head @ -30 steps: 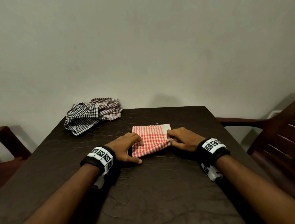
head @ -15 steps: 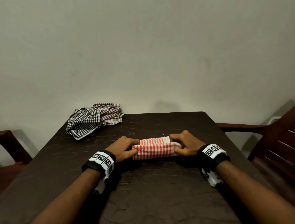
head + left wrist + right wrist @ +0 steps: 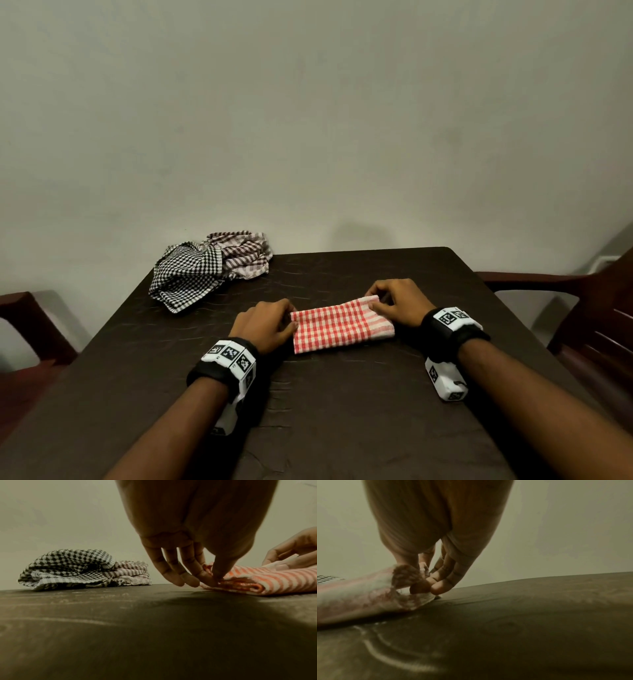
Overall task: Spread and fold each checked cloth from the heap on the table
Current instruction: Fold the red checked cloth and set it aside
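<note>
The red cloth point(image 3: 337, 325) lies folded into a narrow band at the table's point(image 3: 342, 411) centre, long axis running 9 to 3 o'clock. The left hand point(image 3: 262, 323) pinches its 9 o'clock end between thumb and fingertips point(image 3: 208, 580); the right hand point(image 3: 399, 301) pinches the far corner at about 2 o'clock, fingers point(image 3: 436, 586) curled on the edge. By the look of it the cloth is thin, light woven cotton — limp, not slippery, nothing fragile. It will sag and lose its crease if lifted by one point, so the sensible hold is at the two short ends or matching corners, with a flat palm to set each fold. The layered edge seen from the left wrist is soft and could splay open if let go carelessly. Count: one red cloth in work, and a heap point(image 3: 209, 269) at 11 o'clock, well apart, with at least two cloths — one black-checked point(image 3: 68, 563), one brown-checked point(image 3: 130, 572); whether more hide beneath I cannot tell. Two chairs, one at 9 point(image 3: 20, 325) and one at 3 point(image 3: 596, 308).
</note>
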